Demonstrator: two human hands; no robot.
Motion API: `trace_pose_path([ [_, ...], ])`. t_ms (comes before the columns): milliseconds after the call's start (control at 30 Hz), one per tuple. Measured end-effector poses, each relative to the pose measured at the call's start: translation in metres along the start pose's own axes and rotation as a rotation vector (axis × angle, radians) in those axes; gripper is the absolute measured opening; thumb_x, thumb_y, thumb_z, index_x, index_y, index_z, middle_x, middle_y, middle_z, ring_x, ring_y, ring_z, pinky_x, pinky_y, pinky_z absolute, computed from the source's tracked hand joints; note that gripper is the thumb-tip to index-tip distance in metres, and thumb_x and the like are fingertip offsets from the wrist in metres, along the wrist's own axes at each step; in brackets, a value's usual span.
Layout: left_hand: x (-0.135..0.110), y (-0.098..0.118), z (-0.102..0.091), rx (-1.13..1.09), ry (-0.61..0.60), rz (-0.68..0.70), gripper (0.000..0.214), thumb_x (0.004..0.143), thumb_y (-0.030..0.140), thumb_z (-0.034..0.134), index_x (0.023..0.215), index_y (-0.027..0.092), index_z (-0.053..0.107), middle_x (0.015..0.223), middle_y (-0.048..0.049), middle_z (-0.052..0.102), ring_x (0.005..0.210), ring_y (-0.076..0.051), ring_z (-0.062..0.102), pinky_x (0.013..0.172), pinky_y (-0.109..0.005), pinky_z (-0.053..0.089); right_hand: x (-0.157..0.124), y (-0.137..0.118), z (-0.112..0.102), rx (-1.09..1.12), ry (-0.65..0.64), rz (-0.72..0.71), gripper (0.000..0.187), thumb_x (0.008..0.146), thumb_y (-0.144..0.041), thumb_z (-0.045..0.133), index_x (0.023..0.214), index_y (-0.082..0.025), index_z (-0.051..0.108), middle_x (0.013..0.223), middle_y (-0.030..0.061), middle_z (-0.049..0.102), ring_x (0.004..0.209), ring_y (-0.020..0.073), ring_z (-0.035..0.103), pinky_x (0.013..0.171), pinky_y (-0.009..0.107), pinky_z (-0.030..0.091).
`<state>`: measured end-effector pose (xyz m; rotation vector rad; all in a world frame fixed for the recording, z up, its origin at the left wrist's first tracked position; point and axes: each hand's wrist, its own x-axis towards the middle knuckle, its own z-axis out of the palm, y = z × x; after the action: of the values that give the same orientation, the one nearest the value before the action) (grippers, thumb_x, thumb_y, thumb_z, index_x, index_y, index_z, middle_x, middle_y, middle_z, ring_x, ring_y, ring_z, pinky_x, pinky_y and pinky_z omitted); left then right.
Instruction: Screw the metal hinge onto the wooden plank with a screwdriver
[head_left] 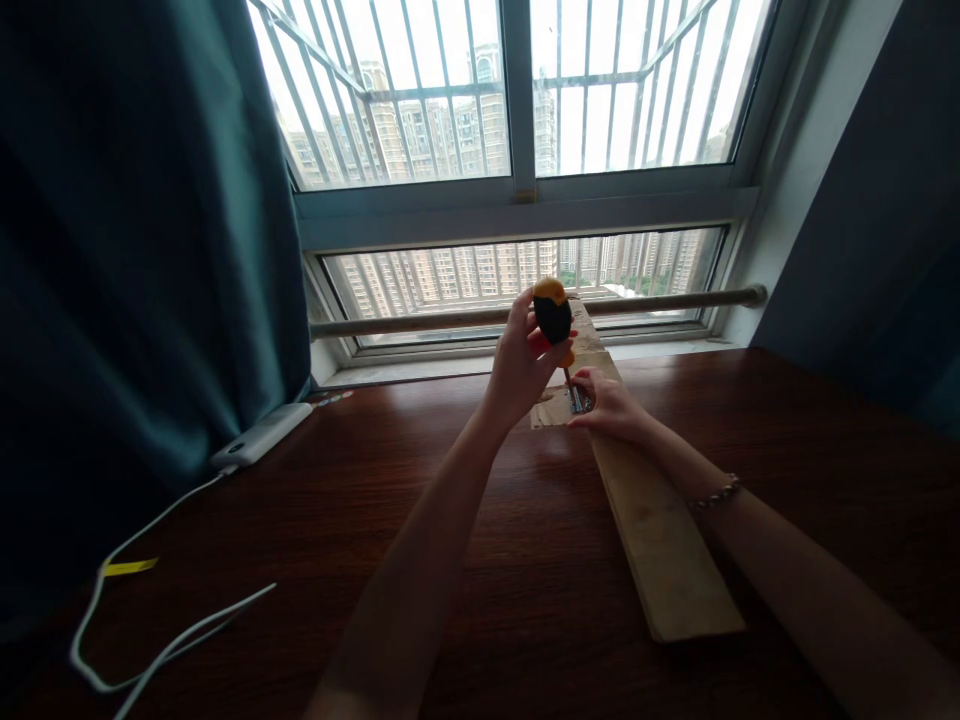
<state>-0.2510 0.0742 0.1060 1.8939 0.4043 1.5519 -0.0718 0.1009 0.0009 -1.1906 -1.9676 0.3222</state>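
Note:
My left hand [523, 355] is closed round the yellow and black handle of a screwdriver [553, 315]. The shaft points down to a small shiny metal piece [577, 402], perhaps a hinge, by the edge of a long wooden board [660, 530]. My right hand [609, 402] rests over the board, its thumb and fingers curled about the metal piece at both ends. A short pale piece of wood [551, 408] lies against the board's left side, beneath the metal piece. Where the screwdriver's tip meets the metal is too small to make out.
The brown table [420, 480] reaches to a window with a metal rail [420, 322] in front. On the left lie a white power strip [262, 437], its white cable [101, 590] and a yellow strip [131, 568]. A dark blue curtain [187, 250] hangs along the left side.

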Motion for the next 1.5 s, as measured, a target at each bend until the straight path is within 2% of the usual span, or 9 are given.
trace_pose_path([
  [100,-0.001,-0.001,0.000,-0.015,-0.030,0.021,0.044,0.070,0.025,0.064,0.107,0.023,0.040,0.090,-0.0022,0.055,0.081,-0.015,0.059,0.072,-0.031,0.048,0.000,-0.001,0.000,-0.011,0.009,-0.001,0.069,0.046,-0.033,0.082,0.105,-0.018,0.049,0.110,0.0104,0.058,0.107,0.0292,0.054,0.091,0.042,0.044],
  [300,-0.004,-0.010,0.008,-0.067,0.159,-0.028,0.058,0.057,0.030,0.076,0.096,0.023,0.033,0.075,0.0041,0.053,0.064,-0.010,0.054,0.061,-0.025,0.045,0.000,-0.004,-0.002,-0.011,0.009,-0.003,0.072,0.047,-0.034,0.082,0.108,-0.017,0.048,0.110,0.0111,0.058,0.105,0.0291,0.054,0.092,0.043,0.044],
  [433,-0.001,-0.010,0.014,-0.165,0.238,-0.036,0.048,0.061,0.033,0.073,0.090,0.021,0.038,0.072,0.0040,0.053,0.059,-0.008,0.053,0.056,-0.023,0.043,-0.001,-0.002,-0.001,0.015,0.000,0.005,0.073,0.047,-0.032,0.083,0.108,-0.017,0.046,0.110,0.0112,0.058,0.107,0.0289,0.054,0.092,0.042,0.044],
  [733,0.029,-0.015,0.011,-0.234,-0.048,-0.068,0.039,0.059,0.027,0.075,0.093,0.018,0.056,0.082,-0.0014,0.060,0.078,-0.016,0.060,0.073,-0.031,0.046,-0.001,-0.004,0.000,0.003,0.015,0.009,0.073,0.046,-0.030,0.082,0.108,-0.017,0.045,0.111,0.0125,0.058,0.107,0.0286,0.054,0.092,0.042,0.044],
  [900,0.029,-0.026,0.004,-0.286,-0.169,0.023,0.062,0.072,0.034,0.064,0.127,0.028,0.036,0.086,-0.0033,0.060,0.074,-0.015,0.060,0.073,-0.034,0.047,-0.001,-0.006,0.000,-0.011,0.016,-0.009,0.070,0.047,-0.030,0.082,0.106,-0.018,0.046,0.110,0.0113,0.057,0.106,0.0280,0.054,0.092,0.041,0.044],
  [1033,0.024,-0.031,0.010,-0.287,-0.133,0.065,0.073,0.072,0.037,0.064,0.133,0.031,0.025,0.078,-0.0005,0.055,0.068,-0.013,0.056,0.066,-0.030,0.046,0.000,-0.007,-0.001,-0.048,0.012,-0.019,0.071,0.046,-0.030,0.082,0.106,-0.017,0.048,0.111,0.0113,0.056,0.104,0.0278,0.055,0.090,0.040,0.045],
  [1200,0.020,-0.033,0.021,-0.338,0.071,0.010,0.070,0.053,0.033,0.078,0.113,0.027,0.042,0.068,0.0049,0.050,0.058,-0.009,0.049,0.055,-0.023,0.041,0.000,-0.007,-0.002,-0.047,0.006,-0.026,0.069,0.047,-0.032,0.082,0.106,-0.016,0.050,0.111,0.0108,0.055,0.105,0.0280,0.054,0.091,0.040,0.045],
  [1367,0.017,-0.034,0.016,-0.425,0.125,-0.134,0.031,0.062,0.036,0.072,0.069,0.017,0.048,0.056,0.0064,0.043,0.045,-0.004,0.039,0.045,-0.020,0.033,-0.001,-0.009,-0.003,-0.029,-0.001,-0.013,0.069,0.047,-0.031,0.082,0.107,-0.017,0.050,0.112,0.0100,0.055,0.105,0.0275,0.054,0.092,0.040,0.044],
  [1500,0.017,-0.037,0.011,-0.472,0.193,-0.128,0.030,0.060,0.038,0.072,0.070,0.017,0.052,0.065,0.0039,0.050,0.057,-0.006,0.049,0.056,-0.020,0.040,-0.001,-0.010,-0.003,-0.026,-0.006,-0.003,0.068,0.048,-0.031,0.082,0.106,-0.018,0.050,0.112,0.0098,0.054,0.106,0.0276,0.054,0.092,0.041,0.044],
])
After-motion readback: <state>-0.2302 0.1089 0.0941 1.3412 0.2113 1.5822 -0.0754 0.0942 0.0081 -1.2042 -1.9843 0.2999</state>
